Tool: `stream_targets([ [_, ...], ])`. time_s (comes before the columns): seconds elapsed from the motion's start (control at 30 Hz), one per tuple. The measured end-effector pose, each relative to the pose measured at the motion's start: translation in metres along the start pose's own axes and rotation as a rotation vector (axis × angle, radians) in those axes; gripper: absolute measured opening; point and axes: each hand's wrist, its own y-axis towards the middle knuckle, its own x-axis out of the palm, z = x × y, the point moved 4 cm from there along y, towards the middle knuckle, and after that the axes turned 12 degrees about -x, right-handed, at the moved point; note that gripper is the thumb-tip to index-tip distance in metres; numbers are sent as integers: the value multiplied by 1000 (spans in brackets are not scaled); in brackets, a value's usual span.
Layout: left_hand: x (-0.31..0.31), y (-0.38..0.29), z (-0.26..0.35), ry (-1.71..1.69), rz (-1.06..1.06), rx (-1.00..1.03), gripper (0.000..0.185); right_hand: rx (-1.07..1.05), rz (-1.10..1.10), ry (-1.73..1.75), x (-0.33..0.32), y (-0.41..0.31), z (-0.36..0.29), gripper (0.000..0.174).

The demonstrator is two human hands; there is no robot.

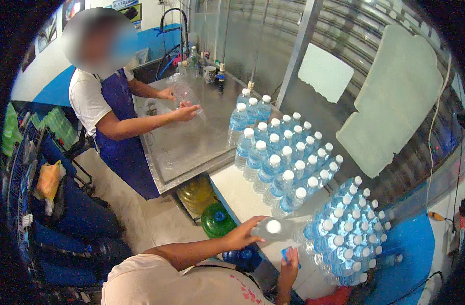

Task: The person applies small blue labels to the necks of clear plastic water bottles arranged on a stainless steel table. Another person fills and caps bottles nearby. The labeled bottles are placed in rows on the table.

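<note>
My left hand [244,233] grips a clear plastic bottle [273,228] with a white cap, held over the white tabletop [232,181]. I see no blue label on this bottle. Lower and to the right, my right hand [289,263] pinches a small piece of blue plastic film [285,253], apart from the bottle. Beside both hands stands a tight group of capped bottles with blue labels [346,242]. Another group of capped, blue-labelled bottles [274,164] stands upright farther along the tabletop.
A co-worker in a blue apron [120,101] handles clear plastic bottles [185,93] over a stainless steel worktop [190,146]. Beneath the tables are a green jug [217,221], a yellow jug [196,194] and a blue jug [242,256]. A corrugated shutter [343,34] rises behind.
</note>
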Motion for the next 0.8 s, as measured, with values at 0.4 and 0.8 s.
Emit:
stream_targets([
  [0.4,-236,96,-39,-169,718,-2,74,172,280,-80,2,-25,6,43],
  [0.8,-299,223,-67,151,887,23,71,-16,189,-318,36,-35,9,44],
])
